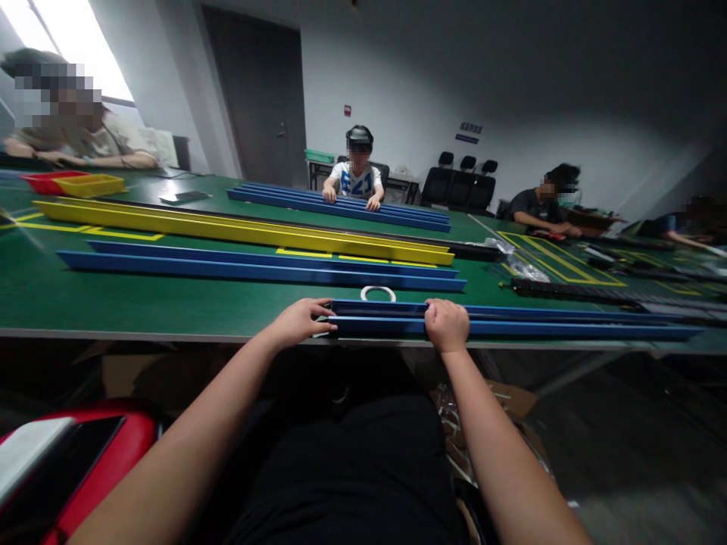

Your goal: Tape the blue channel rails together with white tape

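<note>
A long blue channel rail [378, 326] with two raised walls lies along the near edge of the green table and stretches away to the right. My left hand [300, 321] is at its left end, fingers and thumb closed around the end edges. Farther along, my right hand [447, 324] wraps over the rail from above, knuckles up. Just behind the rail, between my hands, lies a white ring like a roll of tape [391, 294], its near part hidden by the rail.
Beyond are more blue rails [255, 266] and a long yellow rail [244, 231]. A red tray [48, 182] and a yellow tray [91, 185] stand at left. Across the table a person [357, 178] touches other blue rails. Dark strips [568, 291] lie at right. A red stool [113, 454] is below left.
</note>
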`<state>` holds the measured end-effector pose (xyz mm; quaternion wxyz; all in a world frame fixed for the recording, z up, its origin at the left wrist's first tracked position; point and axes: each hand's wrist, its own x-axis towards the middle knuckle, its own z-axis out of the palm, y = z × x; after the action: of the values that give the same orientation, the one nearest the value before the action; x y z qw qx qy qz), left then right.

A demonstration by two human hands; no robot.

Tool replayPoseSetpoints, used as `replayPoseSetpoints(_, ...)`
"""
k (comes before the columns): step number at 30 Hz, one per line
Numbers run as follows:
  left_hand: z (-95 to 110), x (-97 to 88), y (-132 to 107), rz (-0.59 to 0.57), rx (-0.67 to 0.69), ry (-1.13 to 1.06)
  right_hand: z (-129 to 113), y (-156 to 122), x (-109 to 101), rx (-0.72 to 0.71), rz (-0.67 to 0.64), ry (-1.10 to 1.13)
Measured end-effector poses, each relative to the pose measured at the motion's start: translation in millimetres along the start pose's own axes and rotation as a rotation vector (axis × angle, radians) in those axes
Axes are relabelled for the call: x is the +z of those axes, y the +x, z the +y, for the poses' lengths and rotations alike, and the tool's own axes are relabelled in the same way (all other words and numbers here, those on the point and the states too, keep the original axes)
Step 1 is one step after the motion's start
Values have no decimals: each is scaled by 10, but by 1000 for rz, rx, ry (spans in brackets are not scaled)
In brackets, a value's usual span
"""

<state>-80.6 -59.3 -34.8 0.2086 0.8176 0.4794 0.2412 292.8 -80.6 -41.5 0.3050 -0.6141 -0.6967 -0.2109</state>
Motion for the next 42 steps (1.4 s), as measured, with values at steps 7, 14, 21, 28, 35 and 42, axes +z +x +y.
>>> replayPoseSetpoints(7, 25, 36, -65, 97, -41, 34, -6, -2, -7, 7, -2, 12)
replayPoseSetpoints(14, 11, 42, -35, 77, -3, 99, -8, 7, -15, 4, -6, -2)
replayPoseSetpoints(21, 10, 29, -20, 78, 13, 97, -16, 12, -18, -3, -6, -4)
replayPoseSetpoints(28, 26, 22, -36, 101, 17, 78, -16, 7, -8, 3, -8, 12)
replayPoseSetpoints(35, 17, 21, -43, 95, 6, 70, -19, -1, -5, 9, 2, 2)
replayPoseSetpoints(42, 7, 28, -29, 73, -2, 90, -12, -1, -2, 9, 8, 12)
